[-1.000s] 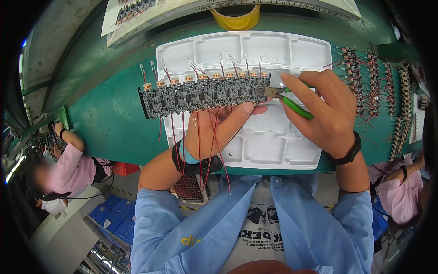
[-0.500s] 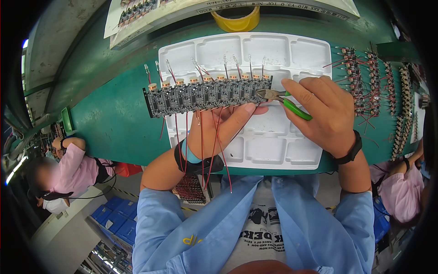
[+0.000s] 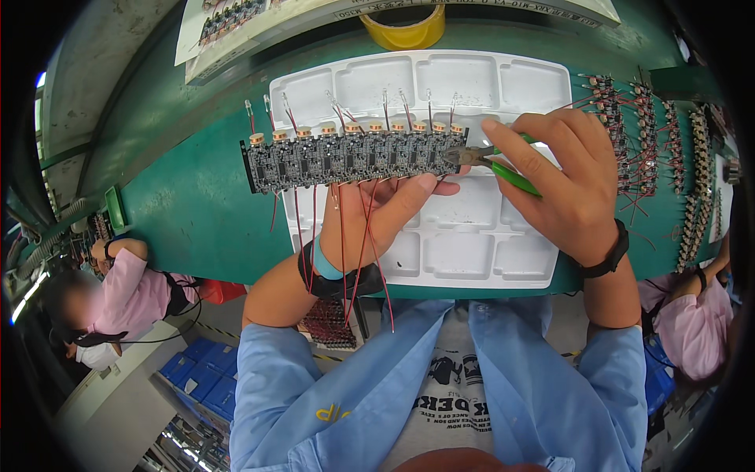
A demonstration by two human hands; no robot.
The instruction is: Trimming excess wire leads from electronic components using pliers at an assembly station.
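My left hand [image 3: 377,216] grips a long black circuit board panel [image 3: 346,160] from below, thumb along its lower edge. Round copper-coloured parts and small clear LEDs on leads line the panel's upper edge. Red and dark wires hang from the lower edge, some over my left wrist. In my right hand [image 3: 562,177] is a pair of green-handled cutting pliers [image 3: 511,175]; the jaws lie at the panel's right end. Whether the jaws touch the board I cannot tell. Under both hands lies a white compartment tray [image 3: 458,257].
A yellow tape roll [image 3: 405,31] sits beyond the tray, by a document board [image 3: 472,17]. Several rows of wired circuit boards [image 3: 645,138] lie on the green table [image 3: 197,204] at right. People in pink are at far left and right; blue bins [image 3: 206,374] stand below left.
The panel has shifted slightly left and up. The pliers' handles have spread wider, and my right fingers have opened a little with them.
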